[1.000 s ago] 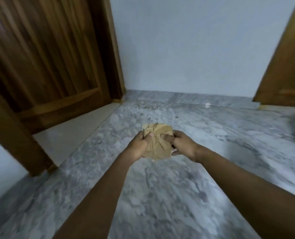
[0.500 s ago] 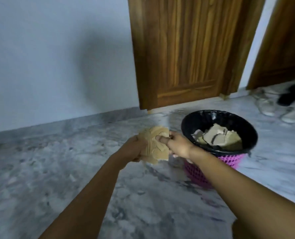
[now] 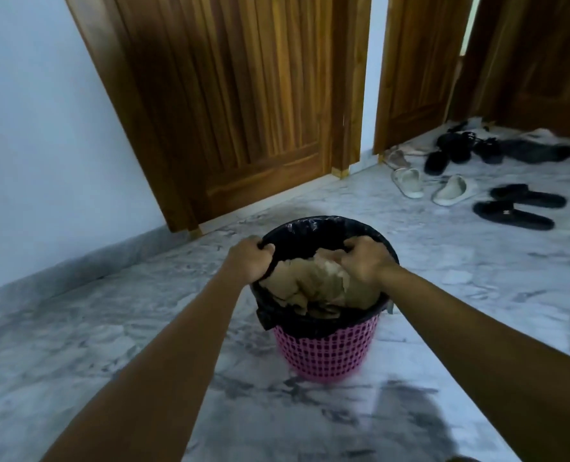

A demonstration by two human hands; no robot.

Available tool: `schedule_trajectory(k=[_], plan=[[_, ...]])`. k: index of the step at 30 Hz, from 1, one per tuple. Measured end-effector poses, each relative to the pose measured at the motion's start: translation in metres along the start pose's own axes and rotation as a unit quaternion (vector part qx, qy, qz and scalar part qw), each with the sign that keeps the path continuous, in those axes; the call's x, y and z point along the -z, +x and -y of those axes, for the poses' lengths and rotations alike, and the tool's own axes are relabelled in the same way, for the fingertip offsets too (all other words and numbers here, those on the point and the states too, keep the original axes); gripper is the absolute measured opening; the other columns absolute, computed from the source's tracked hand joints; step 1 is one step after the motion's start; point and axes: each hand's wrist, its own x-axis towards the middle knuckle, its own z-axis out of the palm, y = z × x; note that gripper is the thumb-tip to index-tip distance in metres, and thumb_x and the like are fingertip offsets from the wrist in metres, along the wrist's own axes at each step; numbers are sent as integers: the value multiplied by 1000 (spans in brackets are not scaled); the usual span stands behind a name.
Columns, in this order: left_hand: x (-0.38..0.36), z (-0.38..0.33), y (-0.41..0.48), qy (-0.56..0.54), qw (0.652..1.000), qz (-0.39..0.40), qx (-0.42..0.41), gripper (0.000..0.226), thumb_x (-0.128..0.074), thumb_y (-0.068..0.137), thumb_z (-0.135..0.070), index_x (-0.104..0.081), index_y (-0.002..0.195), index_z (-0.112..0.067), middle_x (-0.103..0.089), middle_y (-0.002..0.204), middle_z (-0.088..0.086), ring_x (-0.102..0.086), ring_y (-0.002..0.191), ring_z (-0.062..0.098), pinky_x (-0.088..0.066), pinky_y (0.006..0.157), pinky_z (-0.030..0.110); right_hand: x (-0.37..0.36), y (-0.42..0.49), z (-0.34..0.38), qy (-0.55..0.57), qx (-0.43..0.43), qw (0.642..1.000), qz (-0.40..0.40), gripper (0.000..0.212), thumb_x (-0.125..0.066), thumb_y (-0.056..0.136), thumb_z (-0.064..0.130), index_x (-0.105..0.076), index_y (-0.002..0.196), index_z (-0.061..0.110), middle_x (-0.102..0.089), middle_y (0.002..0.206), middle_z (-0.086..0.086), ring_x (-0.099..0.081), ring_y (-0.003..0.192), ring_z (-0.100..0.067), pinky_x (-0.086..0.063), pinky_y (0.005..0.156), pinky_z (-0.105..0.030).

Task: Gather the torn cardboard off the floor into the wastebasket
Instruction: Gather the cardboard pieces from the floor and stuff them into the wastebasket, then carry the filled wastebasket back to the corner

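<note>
My left hand (image 3: pixel 248 260) grips the black liner (image 3: pixel 310 228) at the 9 o'clock rim of the wastebasket (image 3: pixel 323 355). My right hand (image 3: pixel 365 258) grips it at 3 o'clock. The hands are apart. The torn cardboard (image 3: pixel 313 288) lies inside, between them.

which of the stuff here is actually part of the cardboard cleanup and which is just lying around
Part of the job: pink wastebasket, its black liner, torn cardboard inside it, left hand and right hand, both with a grip on the liner's rim.

Just lying about: white slippers, black sandals, dark shoes further back.
</note>
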Motion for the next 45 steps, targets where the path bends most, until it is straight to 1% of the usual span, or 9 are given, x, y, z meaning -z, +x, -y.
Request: schedule_trajectory(k=[2,4,7,10,15,22,30,40,45], plan=[[4,9,20,27,1000,9,-1,32,-49,100,-36,-58,122,-14,-57,124,13,-55,111,30,-39,86,29,4,8,-16,-62,-25,996,-61,59,-59,92,47,-46,144,23,-52,139,-14,-55,118,-35,-51,93,-44],[5,22,43,57,998,8,22,48,-54,97,-38,-50,135,-8,-48,141,15,-48,127,33,-40,96,33,5,16,-35,-101,-106,985,-92,67,-59,91,52,-40,145,18,-37,146,-15,-38,132,-42,-40,105,-53],[-5,43,70,21,993,70,93,49,-56,95,-35,-50,128,1,-54,127,19,-56,111,35,-51,87,39,-1,26,-59,-56,-234,967,-82,70,-60,91,48,-39,140,2,-44,137,-22,-49,121,-41,-46,99,-49],[-12,46,80,-10,993,67,94,21,-54,93,-17,-55,82,1,-57,82,18,-58,73,30,-53,62,34,-5,27,-69,45,-264,957,-111,47,-60,91,23,-53,127,-6,-60,123,-26,-61,109,-40,-54,89,-44],[11,4,70,7,991,69,112,23,-54,88,-14,-62,89,8,-65,87,26,-67,82,39,-60,74,50,30,-8,-55,99,-330,928,-142,32,-53,91,10,-62,119,-3,-64,116,-27,-62,108,-41,-53,86,-41],[96,-172,10,17,980,164,114,29,-60,85,-27,-68,85,1,-72,85,20,-71,73,35,-62,65,49,203,-111,15,117,-414,884,-180,32,-51,91,11,-65,119,3,-64,116,-24,-61,108,-42,-53,91,-45],[171,-444,-106,42,960,276,37,25,-59,87,-21,-69,87,2,-73,82,19,-73,68,32,-62,60,47,438,-280,76,190,-482,812,-269,34,-56,87,9,-67,119,10,-66,116,-21,-61,105,-40,-55,90,-46],[69,-705,-265,56,919,377,-99,24,-63,82,-17,-68,94,4,-72,86,22,-73,65,36,-61,59,51,644,-494,-5,248,-492,741,-385,21,-67,77,6,-72,97,7,-72,91,-19,-69,84,-35,-56,71,-39],[-2,-798,-334,57,902,401,-153,21,-63,84,-19,-67,91,1,-72,87,20,-73,69,34,-62,61,50,715,-569,-67,269,-487,696,-454,13,-64,77,-1,-68,87,5,-71,89,-22,-70,88,-39,-59,83,-51]])
